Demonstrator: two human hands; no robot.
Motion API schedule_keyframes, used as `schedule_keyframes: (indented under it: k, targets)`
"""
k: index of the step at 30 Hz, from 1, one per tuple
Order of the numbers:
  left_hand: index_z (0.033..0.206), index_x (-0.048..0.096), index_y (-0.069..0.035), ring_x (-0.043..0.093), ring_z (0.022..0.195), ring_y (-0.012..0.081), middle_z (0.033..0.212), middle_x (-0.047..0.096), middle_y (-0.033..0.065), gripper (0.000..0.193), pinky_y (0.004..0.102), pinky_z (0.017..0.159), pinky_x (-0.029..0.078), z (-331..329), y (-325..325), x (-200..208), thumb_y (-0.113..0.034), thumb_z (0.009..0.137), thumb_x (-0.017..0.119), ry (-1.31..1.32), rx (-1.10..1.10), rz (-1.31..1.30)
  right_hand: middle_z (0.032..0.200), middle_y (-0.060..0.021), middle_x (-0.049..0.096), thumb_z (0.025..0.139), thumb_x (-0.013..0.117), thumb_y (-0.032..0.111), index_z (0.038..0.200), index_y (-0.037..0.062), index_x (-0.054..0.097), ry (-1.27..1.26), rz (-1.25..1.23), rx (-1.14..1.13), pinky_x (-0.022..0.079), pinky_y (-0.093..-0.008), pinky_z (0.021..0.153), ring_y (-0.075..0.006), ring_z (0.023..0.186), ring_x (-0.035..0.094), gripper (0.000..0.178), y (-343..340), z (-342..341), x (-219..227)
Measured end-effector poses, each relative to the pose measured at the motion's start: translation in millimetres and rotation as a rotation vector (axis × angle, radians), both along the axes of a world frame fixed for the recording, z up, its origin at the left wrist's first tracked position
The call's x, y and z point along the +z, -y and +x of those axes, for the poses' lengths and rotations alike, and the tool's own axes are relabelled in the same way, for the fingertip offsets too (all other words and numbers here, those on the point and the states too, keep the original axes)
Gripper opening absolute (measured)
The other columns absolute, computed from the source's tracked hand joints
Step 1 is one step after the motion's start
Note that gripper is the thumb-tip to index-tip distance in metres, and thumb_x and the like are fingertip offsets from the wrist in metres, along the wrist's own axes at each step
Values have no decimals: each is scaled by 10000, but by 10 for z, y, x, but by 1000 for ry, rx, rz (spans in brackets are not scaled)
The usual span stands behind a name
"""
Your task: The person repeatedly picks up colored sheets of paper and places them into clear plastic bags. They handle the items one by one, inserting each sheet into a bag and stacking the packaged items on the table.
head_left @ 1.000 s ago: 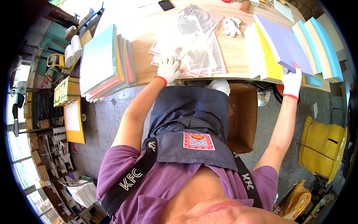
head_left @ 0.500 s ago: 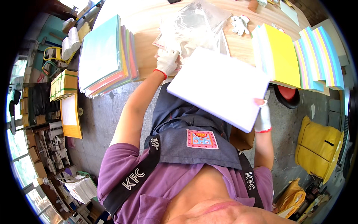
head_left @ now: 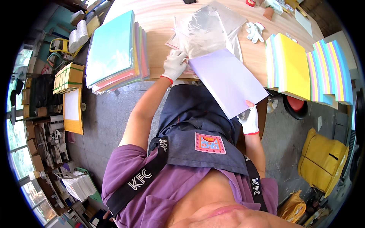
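- Left hand (head_left: 175, 66): fingers curled at the clear bags (head_left: 201, 34); cannot tell if gripping.
- Right hand (head_left: 249, 121): fingers gripping lilac paper (head_left: 228, 81), far end just beside left fingers.
- Apparently bringing paper bagward; next calls for squaring that end.

Single view, worn on the head: left one of two wide fisheyes. We look from above the wearer, on the near side of the table (head_left: 255, 57), facing steeply down and forward across its near edge. Upright, unmirrored; left of the table is the wearer's left. Closest to us, short of the table: purple shirt (head_left: 131, 171) and dark apron (head_left: 186, 110). Farther off, at the table's near edge, the left hand (head_left: 175, 64); short of that edge, the right hand (head_left: 249, 121). We also take in floor (head_left: 110, 114) below table level and a yellow bundle (head_left: 321, 161) right of the table.
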State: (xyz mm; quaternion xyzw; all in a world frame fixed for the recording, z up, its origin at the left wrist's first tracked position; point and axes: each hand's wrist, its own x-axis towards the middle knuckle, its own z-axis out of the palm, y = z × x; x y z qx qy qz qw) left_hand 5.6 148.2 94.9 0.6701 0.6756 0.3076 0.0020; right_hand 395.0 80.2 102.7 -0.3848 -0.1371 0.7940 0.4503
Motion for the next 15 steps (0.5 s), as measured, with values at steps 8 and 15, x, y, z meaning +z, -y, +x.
schedule_keyframes:
  k: [8, 15]
  targets:
    - [983, 657, -162, 639, 801, 246, 962, 632, 17, 351, 330, 662, 532, 265, 54, 212, 25, 695, 587, 163, -253, 188, 1089, -102, 637, 859, 605, 134, 1227, 11, 515, -142, 30, -26, 564, -332, 810, -220, 947, 655, 398, 18, -257, 16]
    - [1393, 371, 3, 567, 1117, 236, 1179, 585, 124, 540, 327, 934, 466, 1137, 312, -19, -106, 915, 597, 1740, 194, 154, 1059, -94, 652, 873, 596, 183, 1251, 13, 496, -70, 85, -73, 564, -284, 586, -192, 814, 675, 426, 31, -456, 312]
